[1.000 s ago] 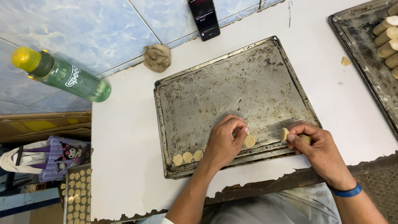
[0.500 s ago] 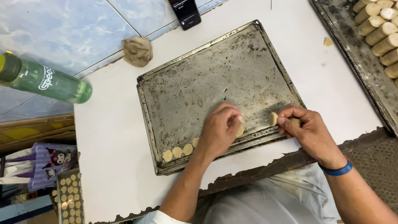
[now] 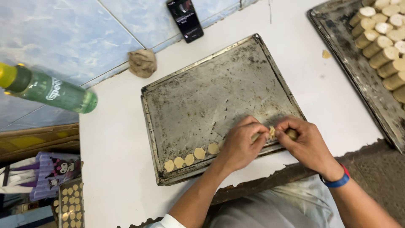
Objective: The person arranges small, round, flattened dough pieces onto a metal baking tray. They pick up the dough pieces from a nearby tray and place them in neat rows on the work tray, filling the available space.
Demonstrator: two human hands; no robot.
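A worn metal baking tray (image 3: 211,93) lies on the white table (image 3: 114,143). Several thin round dough slices (image 3: 190,158) sit in a row along its near edge. My right hand (image 3: 306,141) grips a short dough roll (image 3: 291,134) over the tray's near rim. My left hand (image 3: 240,143) meets it there, fingertips pinching a slice (image 3: 272,132) at the end of the roll. A blue band circles my right wrist.
A second tray (image 3: 358,80) at the right holds several dough rolls (image 3: 382,42). A green bottle (image 3: 50,89), a brown dough lump (image 3: 142,62) and a black phone (image 3: 184,19) lie near the tiled wall. Boxes of small cookies (image 3: 69,202) sit lower left.
My hands came together at the roll; earlier the left hand was laying a slice on the tray, apart from the right. The row of slices is longer. The camera view shifted.
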